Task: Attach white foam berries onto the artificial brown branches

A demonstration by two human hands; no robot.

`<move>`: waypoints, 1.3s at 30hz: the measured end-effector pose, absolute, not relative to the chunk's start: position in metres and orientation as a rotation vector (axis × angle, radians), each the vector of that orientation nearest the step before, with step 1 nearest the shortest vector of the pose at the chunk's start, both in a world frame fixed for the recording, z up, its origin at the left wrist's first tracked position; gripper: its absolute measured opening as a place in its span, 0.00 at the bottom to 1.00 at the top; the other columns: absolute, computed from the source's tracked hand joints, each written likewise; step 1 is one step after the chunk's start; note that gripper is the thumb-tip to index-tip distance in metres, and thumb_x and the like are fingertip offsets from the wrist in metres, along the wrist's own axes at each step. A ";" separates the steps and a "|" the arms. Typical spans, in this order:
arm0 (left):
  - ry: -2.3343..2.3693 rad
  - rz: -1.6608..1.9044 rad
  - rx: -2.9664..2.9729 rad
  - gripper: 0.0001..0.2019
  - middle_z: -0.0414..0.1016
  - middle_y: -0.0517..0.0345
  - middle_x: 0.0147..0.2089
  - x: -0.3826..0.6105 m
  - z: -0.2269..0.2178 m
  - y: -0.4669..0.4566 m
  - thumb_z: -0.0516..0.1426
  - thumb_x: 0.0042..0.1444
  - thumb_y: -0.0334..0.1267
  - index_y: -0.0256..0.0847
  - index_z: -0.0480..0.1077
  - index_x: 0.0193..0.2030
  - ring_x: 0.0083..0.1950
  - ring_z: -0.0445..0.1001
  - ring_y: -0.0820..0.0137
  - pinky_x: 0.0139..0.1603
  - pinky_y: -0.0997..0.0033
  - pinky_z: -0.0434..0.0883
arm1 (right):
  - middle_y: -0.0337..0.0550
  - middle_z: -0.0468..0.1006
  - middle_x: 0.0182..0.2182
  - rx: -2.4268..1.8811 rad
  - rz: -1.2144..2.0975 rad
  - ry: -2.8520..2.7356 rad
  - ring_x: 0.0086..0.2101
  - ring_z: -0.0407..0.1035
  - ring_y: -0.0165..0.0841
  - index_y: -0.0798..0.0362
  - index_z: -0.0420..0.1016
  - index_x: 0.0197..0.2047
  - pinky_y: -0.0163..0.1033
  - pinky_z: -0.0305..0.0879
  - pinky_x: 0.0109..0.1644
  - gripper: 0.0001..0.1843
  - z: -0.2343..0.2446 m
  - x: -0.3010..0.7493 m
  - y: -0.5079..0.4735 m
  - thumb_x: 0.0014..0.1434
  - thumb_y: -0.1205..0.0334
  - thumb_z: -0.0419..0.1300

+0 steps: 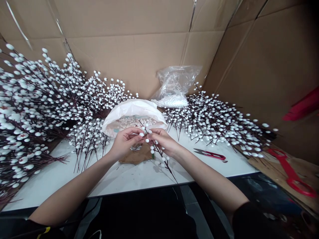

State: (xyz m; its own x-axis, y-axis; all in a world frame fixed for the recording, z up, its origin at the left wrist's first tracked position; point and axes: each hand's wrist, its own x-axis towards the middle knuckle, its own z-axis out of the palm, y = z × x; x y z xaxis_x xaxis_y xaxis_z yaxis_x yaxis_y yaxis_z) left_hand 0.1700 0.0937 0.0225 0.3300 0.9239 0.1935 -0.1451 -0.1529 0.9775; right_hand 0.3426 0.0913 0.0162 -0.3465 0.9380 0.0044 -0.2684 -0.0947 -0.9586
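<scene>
Both hands meet over the white table (pixel 107 184), just in front of an open white plastic bag (pixel 132 107) with small pale beads inside. My left hand (pixel 124 141) is closed in a pinch on a white berry bead (pixel 142 134). My right hand (pixel 165 141) closes around an artificial berry branch (pixel 166 163), whose dark stem slants down toward the table's front edge. White berries dot this stem above and below the fingers. Beneath the hands lies a brown cardboard piece (pixel 137 157); silvery bits rest on it. The fingertips partly hide where bead and branch meet.
Large heaps of white berry branches lie at the left (pixel 54 96) and right (pixel 214 119). A clear bag of white beads (pixel 174 100) stands behind. Red thread snips (pixel 211 154) lie right of my hand. A red ring-ended piece (pixel 290 172) rests farther right. Cardboard walls (pixel 129 56) enclose the table.
</scene>
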 end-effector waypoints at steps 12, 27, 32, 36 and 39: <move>0.751 1.133 1.387 0.10 0.79 0.57 0.35 0.169 0.012 0.096 0.64 0.48 0.38 0.38 0.75 0.37 0.37 0.78 0.68 0.43 0.68 0.76 | 0.34 0.69 0.19 -0.812 1.640 -1.202 0.20 0.59 0.23 0.57 0.74 0.26 0.30 0.51 0.22 0.04 0.015 0.341 0.090 0.45 0.64 0.62; 0.741 1.133 1.374 0.12 0.79 0.55 0.37 0.169 0.008 0.096 0.65 0.47 0.39 0.37 0.75 0.37 0.39 0.78 0.66 0.44 0.66 0.75 | 0.34 0.69 0.18 -0.847 1.634 -1.217 0.20 0.60 0.24 0.56 0.73 0.26 0.30 0.52 0.22 0.04 0.015 0.340 0.091 0.44 0.64 0.63; 0.754 1.148 1.395 0.11 0.79 0.55 0.36 0.169 0.008 0.096 0.65 0.47 0.39 0.37 0.75 0.37 0.37 0.78 0.67 0.43 0.67 0.75 | 0.34 0.70 0.19 -0.833 1.637 -1.233 0.20 0.61 0.24 0.56 0.74 0.27 0.30 0.53 0.24 0.04 0.015 0.341 0.091 0.45 0.64 0.63; 0.770 1.155 1.419 0.11 0.79 0.55 0.35 0.169 0.008 0.096 0.65 0.47 0.40 0.37 0.75 0.37 0.37 0.78 0.67 0.42 0.68 0.74 | 0.34 0.71 0.20 -0.815 1.651 -1.231 0.21 0.62 0.24 0.56 0.74 0.27 0.30 0.53 0.24 0.05 0.015 0.340 0.091 0.46 0.64 0.63; 0.779 1.160 1.439 0.12 0.79 0.55 0.35 0.168 0.009 0.096 0.65 0.47 0.41 0.37 0.75 0.37 0.37 0.78 0.66 0.41 0.67 0.74 | 0.34 0.71 0.21 -0.803 1.661 -1.224 0.21 0.62 0.24 0.57 0.74 0.27 0.30 0.53 0.24 0.05 0.016 0.340 0.091 0.46 0.64 0.64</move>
